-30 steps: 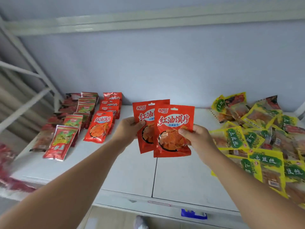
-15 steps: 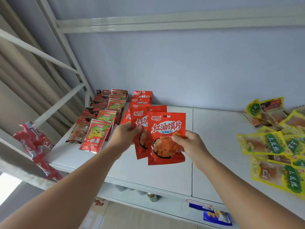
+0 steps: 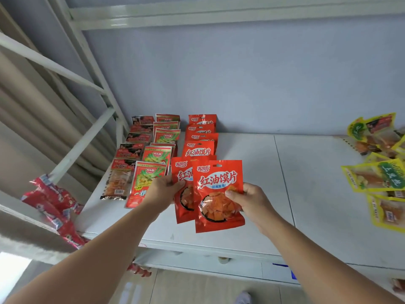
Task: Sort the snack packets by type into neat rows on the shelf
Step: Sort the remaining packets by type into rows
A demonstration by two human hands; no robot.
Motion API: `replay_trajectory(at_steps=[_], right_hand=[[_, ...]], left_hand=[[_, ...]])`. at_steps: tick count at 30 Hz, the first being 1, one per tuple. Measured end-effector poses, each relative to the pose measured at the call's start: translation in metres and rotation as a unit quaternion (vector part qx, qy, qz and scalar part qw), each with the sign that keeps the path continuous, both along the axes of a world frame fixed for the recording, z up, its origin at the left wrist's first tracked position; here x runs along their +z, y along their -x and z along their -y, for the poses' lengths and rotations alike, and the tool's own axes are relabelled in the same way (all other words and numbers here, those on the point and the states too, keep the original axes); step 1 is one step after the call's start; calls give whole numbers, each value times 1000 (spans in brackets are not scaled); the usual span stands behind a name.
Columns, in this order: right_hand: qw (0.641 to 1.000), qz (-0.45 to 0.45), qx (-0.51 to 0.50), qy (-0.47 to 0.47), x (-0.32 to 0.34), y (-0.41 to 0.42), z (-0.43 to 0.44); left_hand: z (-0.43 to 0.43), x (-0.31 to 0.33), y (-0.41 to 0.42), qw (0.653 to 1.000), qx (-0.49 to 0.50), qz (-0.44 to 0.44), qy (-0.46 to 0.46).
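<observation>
Over a white shelf [image 3: 306,194], one orange-red packet [image 3: 181,172] is pinched by the left hand [image 3: 163,191], and a matching packet [image 3: 219,195], overlapping in front, by the right hand [image 3: 252,200]. Behind, sorted rows [image 3: 162,137] are laid left and yellow packets [image 3: 377,178] heaped right, before a pale blue wall [image 3: 252,80].

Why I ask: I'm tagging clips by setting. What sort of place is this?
Probably a small shop or stockroom: a white shelving unit, red snack packets lined up in rows by type on its left, a loose heap of yellow packets on its right.
</observation>
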State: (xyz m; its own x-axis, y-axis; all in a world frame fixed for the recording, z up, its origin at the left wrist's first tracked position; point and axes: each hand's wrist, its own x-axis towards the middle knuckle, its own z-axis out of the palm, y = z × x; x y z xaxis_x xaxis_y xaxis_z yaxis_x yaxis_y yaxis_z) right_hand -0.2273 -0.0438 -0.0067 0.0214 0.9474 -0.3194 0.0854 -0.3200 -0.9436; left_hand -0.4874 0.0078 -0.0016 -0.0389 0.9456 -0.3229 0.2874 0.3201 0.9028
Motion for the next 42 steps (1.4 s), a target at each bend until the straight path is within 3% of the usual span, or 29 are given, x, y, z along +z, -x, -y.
replay_trajectory(at_steps=[10, 22, 31, 42], right_hand=[[999, 11, 5, 29, -11, -5, -45], [997, 21, -14, 80, -32, -26, -71], [993, 14, -37, 111, -40, 24, -71], [986, 102, -47, 127, -56, 91, -59]], left_hand=[[-59, 6, -8, 996, -10, -84, 30], [-123, -19, -26, 992, -15, -76, 103], [-144, -29, -18, 981, -78, -96, 148], [-136, -28, 11, 960, -169, -167, 147]])
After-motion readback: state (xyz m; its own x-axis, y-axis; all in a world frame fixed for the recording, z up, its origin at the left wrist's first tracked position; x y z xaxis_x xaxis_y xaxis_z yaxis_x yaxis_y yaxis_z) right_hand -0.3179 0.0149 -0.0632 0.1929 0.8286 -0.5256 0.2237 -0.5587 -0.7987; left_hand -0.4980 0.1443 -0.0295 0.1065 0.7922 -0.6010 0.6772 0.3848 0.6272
